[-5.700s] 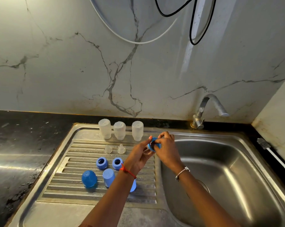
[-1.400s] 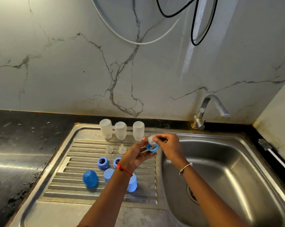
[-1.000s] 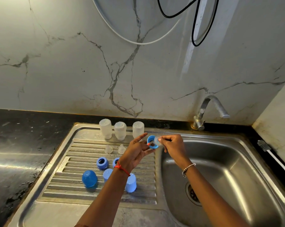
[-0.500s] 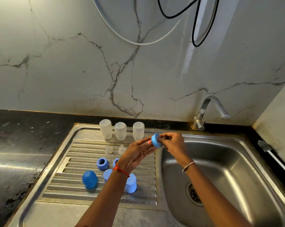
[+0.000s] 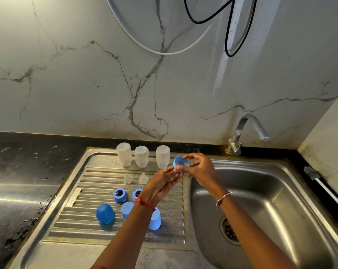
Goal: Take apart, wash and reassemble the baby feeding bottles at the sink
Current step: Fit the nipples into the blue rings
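Note:
Both hands meet over the divide between drainboard and basin. A blue screw ring [image 5: 180,164] sits between the fingertips of my left hand [image 5: 161,186] and my right hand [image 5: 200,169]; whether a clear teat is in it I cannot tell. Three clear bottles [image 5: 141,156] stand upside down in a row at the back of the drainboard [image 5: 82,193]. Two clear teats [image 5: 135,179] rest in front of them. Two more blue rings [image 5: 120,195] come after those, then three blue caps [image 5: 105,213], partly hidden by my left forearm.
The steel sink basin [image 5: 271,206] with its drain [image 5: 229,230] lies to the right, under a metal tap [image 5: 244,133]. Black counter [image 5: 24,171] runs along the left. A white-handled brush [image 5: 323,189] leans at the right wall. Cables hang on the marble wall.
The ring has been turned between both hands and lifted slightly; the clear teat that the right hand held at the ring a second ago no longer shows separately.

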